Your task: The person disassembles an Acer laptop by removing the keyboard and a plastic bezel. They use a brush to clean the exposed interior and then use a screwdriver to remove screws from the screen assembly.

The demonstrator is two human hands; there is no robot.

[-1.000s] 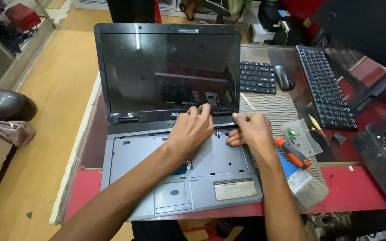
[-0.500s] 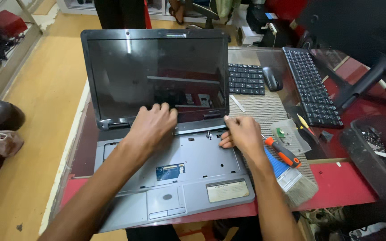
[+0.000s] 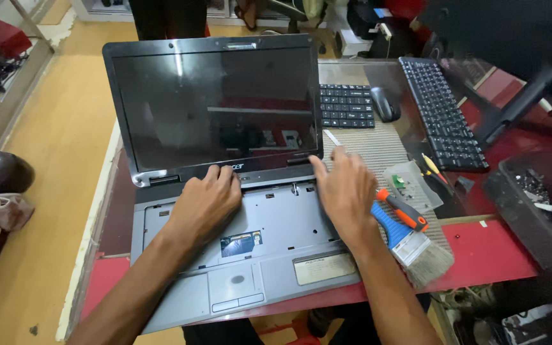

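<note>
My left hand (image 3: 207, 201) and right hand (image 3: 346, 190), grips spread flat and holding nothing, press the keyboardless laptop (image 3: 225, 191) on the surface (image 3: 480, 255); brush (image 3: 410, 239) just beside my right hand.

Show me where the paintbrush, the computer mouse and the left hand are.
paintbrush (image 3: 388, 223), head view, on its blue handle.
computer mouse (image 3: 384, 104), head view, on its top.
left hand (image 3: 206, 204), head view, on its back.

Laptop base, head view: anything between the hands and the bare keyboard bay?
Nothing visible. Left hand and right hand already rest on the laptop base by the hinge. The brush lies off to the right.
</note>
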